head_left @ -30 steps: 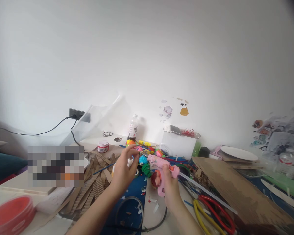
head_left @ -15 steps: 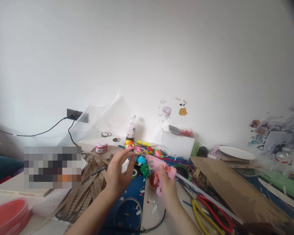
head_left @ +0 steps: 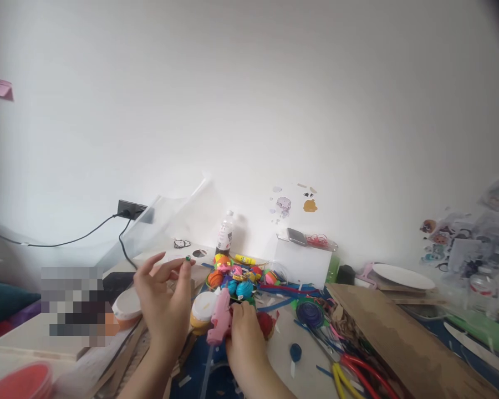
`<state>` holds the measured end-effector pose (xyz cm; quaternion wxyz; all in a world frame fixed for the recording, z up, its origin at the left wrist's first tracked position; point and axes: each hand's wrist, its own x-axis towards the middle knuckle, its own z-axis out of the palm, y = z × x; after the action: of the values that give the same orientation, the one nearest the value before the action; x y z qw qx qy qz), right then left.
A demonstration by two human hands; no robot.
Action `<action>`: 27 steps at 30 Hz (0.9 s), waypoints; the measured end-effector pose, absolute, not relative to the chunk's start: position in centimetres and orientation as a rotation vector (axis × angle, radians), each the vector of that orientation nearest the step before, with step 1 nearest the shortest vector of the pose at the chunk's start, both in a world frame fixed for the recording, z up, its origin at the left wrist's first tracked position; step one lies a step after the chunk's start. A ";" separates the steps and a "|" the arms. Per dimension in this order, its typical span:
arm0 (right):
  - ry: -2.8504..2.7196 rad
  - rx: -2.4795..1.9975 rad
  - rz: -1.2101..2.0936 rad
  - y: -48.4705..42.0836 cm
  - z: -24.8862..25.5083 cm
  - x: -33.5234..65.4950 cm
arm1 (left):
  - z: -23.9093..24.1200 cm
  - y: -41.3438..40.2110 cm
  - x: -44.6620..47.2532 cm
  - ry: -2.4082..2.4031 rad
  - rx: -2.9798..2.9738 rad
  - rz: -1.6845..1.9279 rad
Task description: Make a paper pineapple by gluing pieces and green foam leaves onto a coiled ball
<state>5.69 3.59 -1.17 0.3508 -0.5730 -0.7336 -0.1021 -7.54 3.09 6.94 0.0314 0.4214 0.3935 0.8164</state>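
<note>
My right hand [head_left: 242, 333] grips a pink glue gun [head_left: 220, 317] by its handle, nozzle pointing up and away toward a cluster of colourful paper rolls [head_left: 236, 275] on the table. A clear glue stick trails down from the gun's back. My left hand [head_left: 163, 296] is raised to the left of the gun, fingers half spread, with a tiny green piece [head_left: 187, 259] pinched at the tips of thumb and a finger. A yellow-and-white paint jar [head_left: 203, 311] stands between the two hands.
A white-lidded jar [head_left: 127, 307] sits at the left. Corrugated cardboard [head_left: 391, 327] lies at the right beside red and yellow scissors [head_left: 360, 374]. A white box [head_left: 301, 257], a bottle [head_left: 225, 231], a white plate [head_left: 403, 275] and a wall socket with cable [head_left: 128, 209] line the back.
The left hand pulled away left from the paper rolls with a small green piece. The right hand swung the glue gun from level to nozzle-up and drew it closer. The camera tilted.
</note>
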 end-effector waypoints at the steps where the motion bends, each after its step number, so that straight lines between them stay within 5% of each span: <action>1: -1.921 -1.501 -0.322 3.8 -1.5 5.3 | 7.0 3.1 -7.4 1.217 1.304 2.477; 11: -1.962 -1.582 -0.295 2.6 -2.6 3.6 | 6.4 3.5 -6.6 1.217 1.458 2.322; 27: -1.390 -0.972 0.192 -0.5 6.3 6.6 | 5.7 1.8 -3.2 0.765 1.343 2.057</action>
<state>6.62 -0.46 6.25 0.6572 -0.4293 -0.6137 0.0849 -3.23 1.75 5.68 0.2805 0.5010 0.2852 0.7674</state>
